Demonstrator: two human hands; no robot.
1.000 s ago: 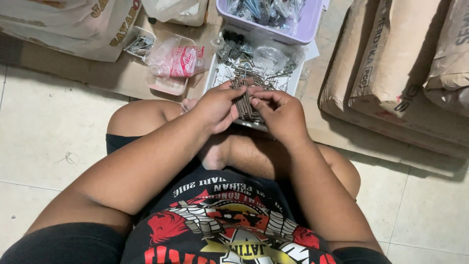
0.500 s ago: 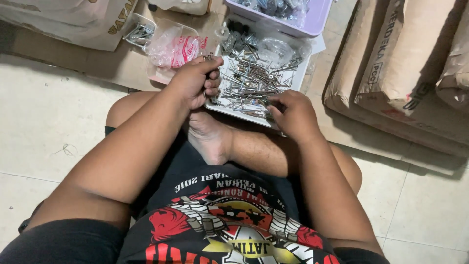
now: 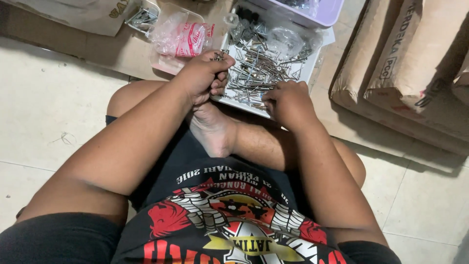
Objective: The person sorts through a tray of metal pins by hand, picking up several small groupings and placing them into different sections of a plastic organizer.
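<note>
So the hands have split apart now: left hand [image 3: 202,76] has its fingers clenched around a small bunch of metal screws [image 3: 217,56], while the right hand [image 3: 288,100] has dropped into the shallow white tray [image 3: 312,68] of loose silver screws [image 3: 256,71], fingers curled, picking more.

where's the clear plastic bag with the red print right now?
Head view, upper left of centre: the bag lies on the brown cardboard, just left of the white tray of screws and just beyond the left hand.
</note>
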